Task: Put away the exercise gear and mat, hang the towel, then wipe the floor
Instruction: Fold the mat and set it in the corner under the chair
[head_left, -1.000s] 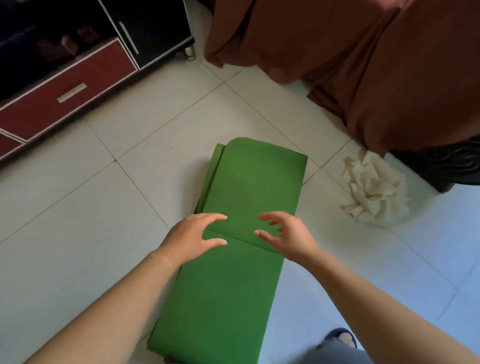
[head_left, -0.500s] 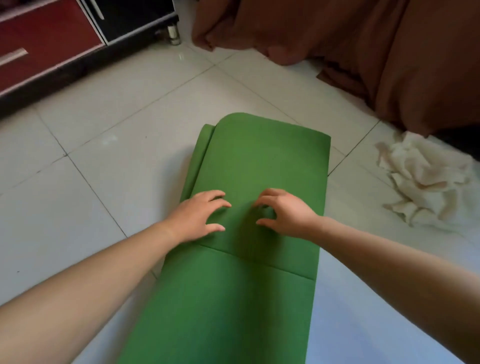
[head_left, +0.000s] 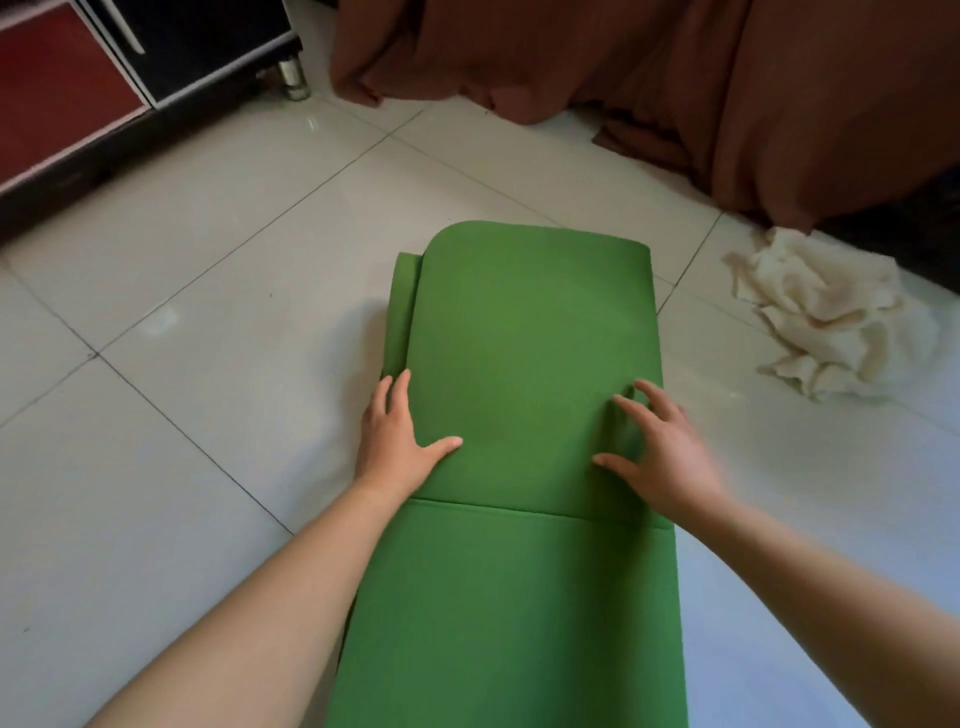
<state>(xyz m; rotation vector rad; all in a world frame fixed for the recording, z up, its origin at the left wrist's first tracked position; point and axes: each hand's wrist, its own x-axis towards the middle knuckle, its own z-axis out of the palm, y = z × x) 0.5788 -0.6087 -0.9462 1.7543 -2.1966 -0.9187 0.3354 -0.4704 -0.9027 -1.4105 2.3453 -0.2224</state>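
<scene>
A green exercise mat (head_left: 524, 338) lies on the pale tiled floor, its far end folded back over itself in flat layers. My left hand (head_left: 395, 441) rests flat on the folded part's left edge, fingers spread. My right hand (head_left: 660, 457) presses on the fold's right side with fingers apart, nothing gripped. The fold's near edge runs just behind both wrists. A crumpled cream towel (head_left: 826, 317) lies on the floor to the right of the mat, apart from it.
A brown cloth (head_left: 675, 83) drapes over furniture at the back and right, its hem on the floor. A red and black cabinet (head_left: 78, 93) on metal feet stands at the back left. Bare tiles (head_left: 182, 415) stretch left of the mat.
Both hands have slid apart from the middle of the folded mat to its left and right sides. The view has moved closer and lower over the mat.
</scene>
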